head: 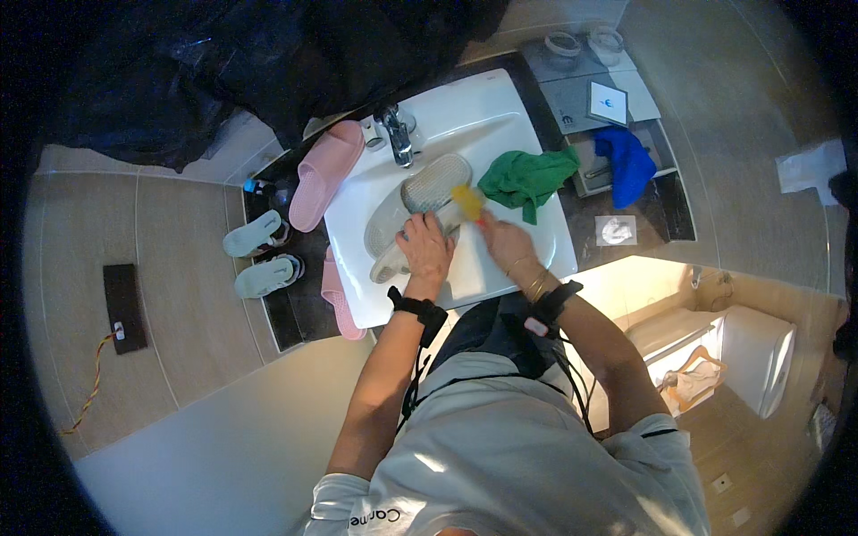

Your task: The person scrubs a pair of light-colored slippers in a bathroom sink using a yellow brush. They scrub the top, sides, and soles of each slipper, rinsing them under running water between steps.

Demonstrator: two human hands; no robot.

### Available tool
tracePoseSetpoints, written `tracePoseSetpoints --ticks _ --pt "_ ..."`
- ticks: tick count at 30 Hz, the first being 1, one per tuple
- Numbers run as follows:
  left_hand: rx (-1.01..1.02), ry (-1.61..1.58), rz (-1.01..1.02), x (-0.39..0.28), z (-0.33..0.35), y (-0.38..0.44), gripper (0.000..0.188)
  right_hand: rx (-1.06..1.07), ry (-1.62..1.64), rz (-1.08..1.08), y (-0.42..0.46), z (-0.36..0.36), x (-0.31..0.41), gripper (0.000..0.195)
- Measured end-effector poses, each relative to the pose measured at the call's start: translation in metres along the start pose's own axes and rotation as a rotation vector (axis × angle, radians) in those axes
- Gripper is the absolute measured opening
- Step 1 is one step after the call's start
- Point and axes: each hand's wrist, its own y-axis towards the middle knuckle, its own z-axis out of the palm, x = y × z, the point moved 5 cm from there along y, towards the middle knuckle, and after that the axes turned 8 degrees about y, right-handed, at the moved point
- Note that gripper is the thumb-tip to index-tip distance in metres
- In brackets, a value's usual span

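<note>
My left hand (426,248) presses on a pale slipper (390,262) lying tilted in the white washbasin (365,295), its fingers spread over the upper edge. My right hand (504,241) grips a small brush (468,202) with a yellow head and a reddish handle part, blurred, against the slipper's right end. Behind them another pale slipper (437,182) rests with its textured side up, beside a greyish sole-like shape (383,224). A green cloth (526,179) lies bunched at the basin's right. The chrome faucet (399,137) stands at the back.
A pink slipper (326,175) leans on the basin's left rim, another (340,295) lies lower down. Pale green sandals (265,276) stand on the dark counter (305,305). On the right are a grey drawer box (583,151), a blue cloth (625,167) and a small packet (615,230).
</note>
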Motion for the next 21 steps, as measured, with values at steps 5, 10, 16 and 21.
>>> tracePoseSetpoints --ticks 5,10,16,21 --pt "0.048 0.006 0.013 0.000 0.010 0.019 0.037 -0.018 0.020 0.014 0.002 0.001 -0.001 0.030" --pt "0.088 -0.061 -0.018 0.004 0.012 0.028 0.033 -0.051 0.187 0.122 0.011 -0.029 -0.017 0.027" --pt "-0.040 -0.610 -0.037 0.016 -0.023 0.036 0.040 -0.453 0.448 -0.055 0.022 -0.087 0.004 0.032" --pt "-0.127 -0.938 -0.141 0.028 -0.031 0.025 0.038 -0.272 0.595 -0.024 0.024 -0.103 0.036 0.032"
